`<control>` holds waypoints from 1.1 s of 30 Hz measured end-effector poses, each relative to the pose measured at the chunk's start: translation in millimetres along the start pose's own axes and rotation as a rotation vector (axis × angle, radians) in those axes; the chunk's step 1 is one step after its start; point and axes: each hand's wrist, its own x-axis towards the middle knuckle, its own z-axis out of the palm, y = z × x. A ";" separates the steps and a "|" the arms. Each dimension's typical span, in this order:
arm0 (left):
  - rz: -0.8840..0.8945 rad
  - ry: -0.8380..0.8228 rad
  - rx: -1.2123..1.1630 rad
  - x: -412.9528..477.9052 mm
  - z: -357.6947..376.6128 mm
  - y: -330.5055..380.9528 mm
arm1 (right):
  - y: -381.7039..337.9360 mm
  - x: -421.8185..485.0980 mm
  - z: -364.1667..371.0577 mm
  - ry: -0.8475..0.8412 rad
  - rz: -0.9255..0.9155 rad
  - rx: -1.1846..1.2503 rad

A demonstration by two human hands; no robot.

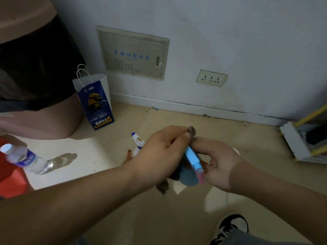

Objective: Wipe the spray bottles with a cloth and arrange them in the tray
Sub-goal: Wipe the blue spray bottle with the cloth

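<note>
"Underfoot, what is the ground like?"

"Pale beige floor [177, 221], glossy, with a bright patch of light on the left side and dimmer ones near the middle. Behind it rises a grey-white wall [230, 32], scuffed low down, with a white skirting board [177, 103] along its foot."

"And the big things?"

"A pink bin [58, 119] with a black liner [35, 68] fills the upper left corner. On the wall sits a cream panel [132, 53] with blue characters. At the far right is a white and yellow rack [297, 144], partly out of view. A blue paper bag [96, 101] stands just beside the bin, and something red [10, 177] shows at the left edge."

"Smaller?"

"A clear water bottle [24, 159] by the red thing; whether it stands or lies, I cannot tell. A triple socket [211, 78] low on the wall. A black and white shoe [231, 227] at the bottom."

"The hands?"

"Both are held over the floor, mid-frame. The left hand [159, 156] has thumb and forefinger pinched on a dark cloth [191, 131]. The right hand [219, 167] curls its fingers round a small blue spray bottle [192, 156] with a pink part, and the cloth wraps it. A white spray bottle [137, 140] stands on the floor just behind the left hand."
</note>
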 end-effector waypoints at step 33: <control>0.351 -0.080 0.382 -4.7 7.1 -4.4 | -1.5 2.3 -1.9 -0.054 0.284 0.123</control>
